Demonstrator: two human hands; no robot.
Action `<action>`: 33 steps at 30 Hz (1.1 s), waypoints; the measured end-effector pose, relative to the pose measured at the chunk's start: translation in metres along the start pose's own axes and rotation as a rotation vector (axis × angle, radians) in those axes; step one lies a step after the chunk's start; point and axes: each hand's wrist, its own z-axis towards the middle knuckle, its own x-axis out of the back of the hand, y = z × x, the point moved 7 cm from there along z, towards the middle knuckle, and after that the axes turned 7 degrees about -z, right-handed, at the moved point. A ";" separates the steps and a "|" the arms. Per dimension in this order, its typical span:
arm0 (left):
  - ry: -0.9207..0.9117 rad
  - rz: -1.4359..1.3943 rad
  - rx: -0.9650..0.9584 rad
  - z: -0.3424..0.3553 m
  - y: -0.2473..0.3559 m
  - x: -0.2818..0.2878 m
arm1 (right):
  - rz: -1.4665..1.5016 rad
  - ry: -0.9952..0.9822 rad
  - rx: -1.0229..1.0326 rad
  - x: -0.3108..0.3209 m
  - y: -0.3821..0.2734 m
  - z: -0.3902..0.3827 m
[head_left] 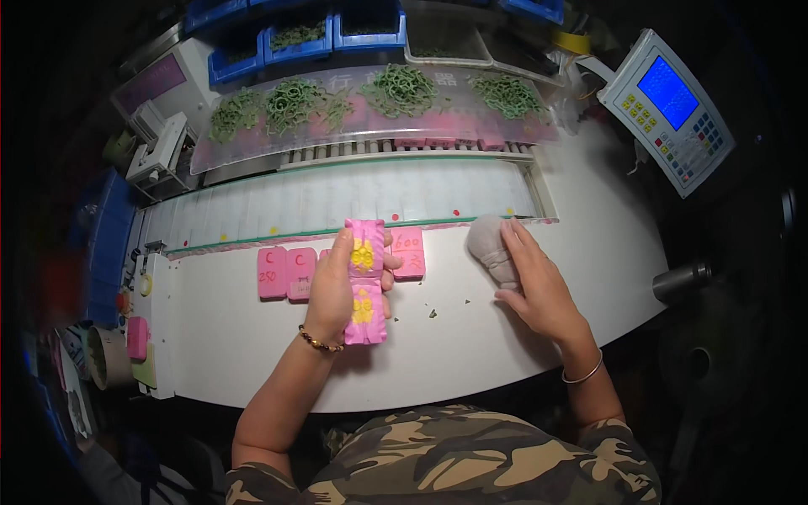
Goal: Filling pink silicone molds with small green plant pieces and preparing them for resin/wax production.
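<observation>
Curled left hand [331,290] holds pink packets [364,257] at centre; loosely curved right hand [540,290] holds grey pad [488,248], centre-right. Seemingly a handling step; next move calls for steady fingers.

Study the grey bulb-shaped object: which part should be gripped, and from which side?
Probably the narrow end, from the right: the grey bulb-shaped object tapers toward the person, easier to span than its wide far end, and the right hand lies along that side.
</observation>
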 end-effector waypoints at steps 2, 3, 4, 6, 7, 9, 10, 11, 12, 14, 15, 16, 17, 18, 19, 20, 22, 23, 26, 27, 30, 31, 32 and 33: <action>-0.045 -0.022 0.076 -0.002 -0.010 -0.003 | 0.035 -0.007 0.000 -0.002 0.001 0.000; -0.055 -0.014 0.086 -0.002 -0.012 -0.006 | 0.072 -0.012 -0.003 -0.002 0.001 0.000; -0.056 -0.018 0.083 -0.003 -0.013 -0.008 | 0.068 -0.012 -0.001 -0.002 -0.002 0.000; -0.051 -0.034 0.110 -0.002 -0.020 -0.008 | 0.170 -0.098 -0.053 -0.010 -0.006 0.004; -0.052 -0.037 0.107 -0.002 -0.022 -0.008 | 0.166 -0.098 -0.051 -0.008 -0.011 0.004; -0.022 -0.020 0.128 -0.004 -0.029 -0.004 | -0.007 0.037 0.058 0.010 -0.028 0.006; -0.013 -0.022 0.122 -0.005 -0.028 -0.003 | -0.005 0.035 0.068 0.017 -0.035 0.008; -0.035 -0.017 0.157 -0.006 -0.032 -0.004 | -0.052 0.296 0.121 0.043 -0.048 0.006; -0.062 -0.011 0.194 -0.008 -0.034 -0.006 | -0.103 0.561 0.169 0.068 -0.061 -0.001; -0.017 -0.003 0.159 -0.008 -0.032 -0.012 | -0.076 0.712 0.162 0.081 -0.078 -0.001; 0.033 0.005 0.119 -0.008 -0.028 -0.015 | -0.233 0.637 0.273 0.074 -0.095 0.001; 0.052 0.072 0.024 -0.011 -0.018 -0.021 | -0.388 0.556 0.382 0.063 -0.111 0.003; 0.071 0.081 -0.086 -0.006 -0.016 -0.021 | -0.357 0.427 0.447 0.043 -0.115 0.005; 0.090 0.089 -0.197 -0.004 -0.011 -0.021 | -0.325 0.297 0.511 0.026 -0.118 0.007; 0.087 0.086 -0.198 -0.007 -0.011 -0.021 | -0.334 0.265 0.506 0.026 -0.114 0.009; 0.055 0.115 -0.140 -0.014 -0.012 -0.020 | -0.330 0.263 0.513 0.030 -0.116 0.011; 0.031 0.144 -0.082 -0.019 -0.010 -0.015 | -0.236 0.358 0.374 0.054 -0.111 0.016; 0.041 0.026 -0.001 -0.017 -0.011 -0.013 | -0.181 0.479 0.347 0.066 -0.110 0.016; 0.022 -0.113 0.078 -0.017 -0.008 -0.017 | -0.174 0.592 0.319 0.067 -0.118 0.011; 0.070 0.005 -0.123 -0.016 0.001 -0.018 | -0.250 0.474 0.378 0.048 -0.127 0.013; 0.054 0.123 -0.266 -0.010 -0.001 -0.005 | -0.349 0.365 0.451 0.023 -0.126 0.020; 0.056 0.050 -0.194 -0.009 -0.012 0.001 | -0.271 0.303 0.454 0.027 -0.122 0.025; 0.066 -0.024 -0.111 -0.014 -0.023 0.007 | -0.186 0.231 0.454 0.030 -0.121 0.026; 0.091 -0.017 -0.148 -0.013 -0.021 0.013 | -0.164 0.258 0.428 0.036 -0.121 0.026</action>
